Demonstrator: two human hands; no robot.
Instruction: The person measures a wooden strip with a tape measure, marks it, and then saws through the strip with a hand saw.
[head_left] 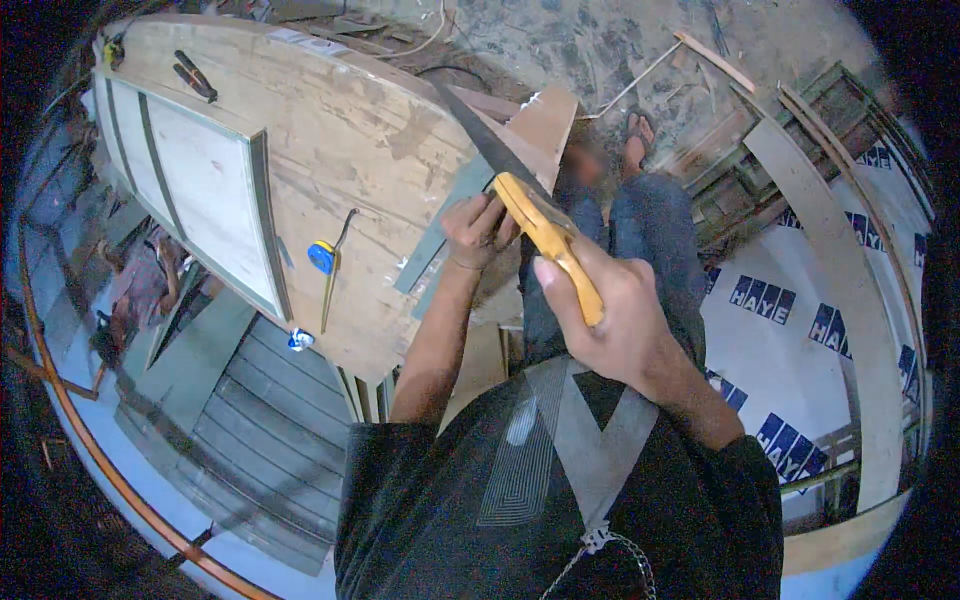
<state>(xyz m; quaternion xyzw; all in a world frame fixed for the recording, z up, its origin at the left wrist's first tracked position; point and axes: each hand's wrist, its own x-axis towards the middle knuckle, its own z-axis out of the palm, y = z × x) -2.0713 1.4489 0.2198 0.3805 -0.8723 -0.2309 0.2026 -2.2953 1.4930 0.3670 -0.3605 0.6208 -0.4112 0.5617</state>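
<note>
My right hand [615, 315] is closed round the yellow handle of a handsaw [490, 140]. The saw's dark blade points away and to the left, over the right edge of a worn wooden worktable [360, 160]. Beside the handle, my left hand [474, 230] has its fingers curled at the end of a grey-green board strip [432, 250]. That strip lies on the table's edge, and the blade passes close to it. Whether the teeth touch the wood is hard to tell. The left fingertips are partly hidden.
On the table lie a blue and yellow tape measure [321, 257], pliers with dark handles [195, 77], a framed white panel [205, 180] and a small blue-white object [300, 340]. Long boards [835, 200] lean on the right. Another person [145, 290] is at the far left.
</note>
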